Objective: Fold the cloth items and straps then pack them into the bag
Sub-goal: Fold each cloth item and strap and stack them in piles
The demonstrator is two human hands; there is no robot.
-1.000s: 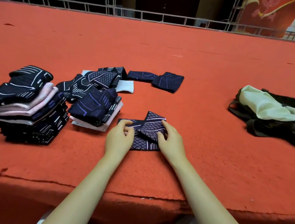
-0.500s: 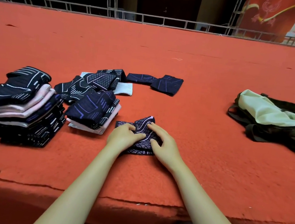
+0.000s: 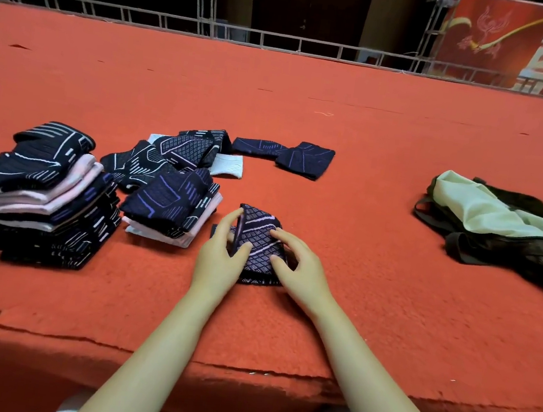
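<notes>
A dark patterned cloth (image 3: 259, 238) lies folded on the red surface in front of me. My left hand (image 3: 220, 261) pinches its left flap, which stands upright. My right hand (image 3: 296, 267) presses fingers on the cloth's right side. Left of it sits a short stack of folded cloths (image 3: 170, 210), and farther left a tall stack (image 3: 36, 190). Behind them lie loose unfolded cloths (image 3: 173, 156) and a dark strap piece (image 3: 283, 154). The dark bag (image 3: 506, 231) with a pale lining lies open at the right.
The red felt-covered surface (image 3: 372, 149) stretches far back to a metal truss railing (image 3: 283, 41). Its front edge (image 3: 243, 370) runs just below my forearms. A red banner (image 3: 529, 45) hangs at the back right.
The cloth went from spread out with a flap up to folded over into a smaller packet. Both hands moved closer together on it, and my left hand now lifts the left flap.
</notes>
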